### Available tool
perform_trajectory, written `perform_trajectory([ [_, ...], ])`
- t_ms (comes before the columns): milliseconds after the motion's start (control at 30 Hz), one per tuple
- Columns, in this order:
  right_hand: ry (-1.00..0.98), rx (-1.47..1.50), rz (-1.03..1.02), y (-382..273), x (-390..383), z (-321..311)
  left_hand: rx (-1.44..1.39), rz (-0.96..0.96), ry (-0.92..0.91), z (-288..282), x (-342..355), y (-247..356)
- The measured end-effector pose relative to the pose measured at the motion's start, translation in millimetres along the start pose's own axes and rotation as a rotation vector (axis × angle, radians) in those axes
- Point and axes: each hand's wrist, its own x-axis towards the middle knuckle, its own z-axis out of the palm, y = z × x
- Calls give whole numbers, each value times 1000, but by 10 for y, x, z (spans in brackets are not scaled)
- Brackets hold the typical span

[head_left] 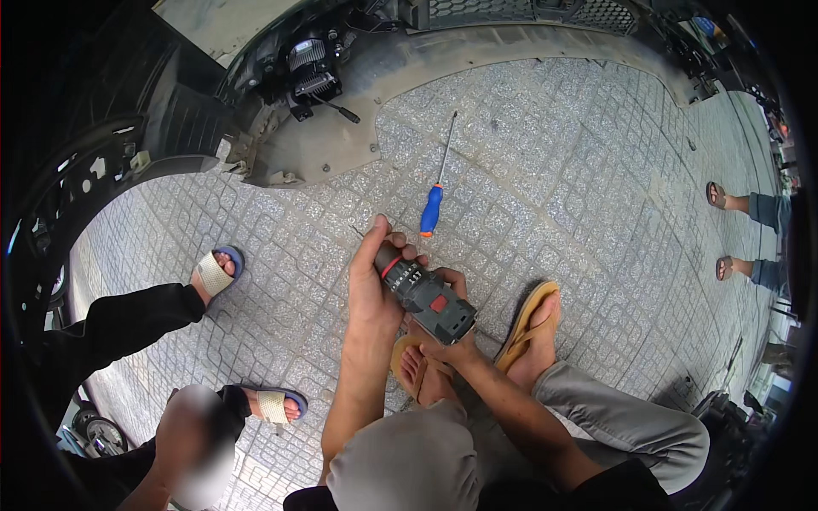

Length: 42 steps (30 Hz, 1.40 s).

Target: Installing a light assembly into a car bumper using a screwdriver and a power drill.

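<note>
A dark grey power drill (430, 298) with a red ring and a thin bit at its front lies in both my hands, pointed up and to the left. My left hand (375, 281) is closed round its front end, thumb along the side of the chuck. Under the drill's rear, my right hand (452, 345) grips it, the fingers partly hidden by the body. Just beyond them, a screwdriver (431, 209) with a blue and orange handle rests on the paving, shaft away from me.
A vehicle's dark bumper panels (183, 111) and a dusty plate (324, 149) with a small finned unit (311, 72) span the top. One person's sandalled feet (217, 272) are at left, another's (724, 264) at right. Grey paving (579, 187) lies between them, beyond my own sandalled feet.
</note>
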Motion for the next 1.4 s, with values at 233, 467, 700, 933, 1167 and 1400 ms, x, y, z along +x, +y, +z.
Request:
perform_trajectory([
  [233,2,-418,-19,122,-17,-392,-71,-159,-118,-43,230,-389],
  [467,-65,1134,390,246,-286,-998,-60,-318,-263,370,307,-633],
  [700,293,1109,346,638,-441,-1121,-14,-434,-325,654,453,-806],
  [933,358,-617,138,315,-53,-1168,40,-519,-438,709,906,-931],
  [1167,522,-255,395,-65,346,-1366,1839,831,106,-183,1591,-1145],
  [1400,624,-652,232,81,245,-1017,1641,583,-31,-565,1429,-954],
])
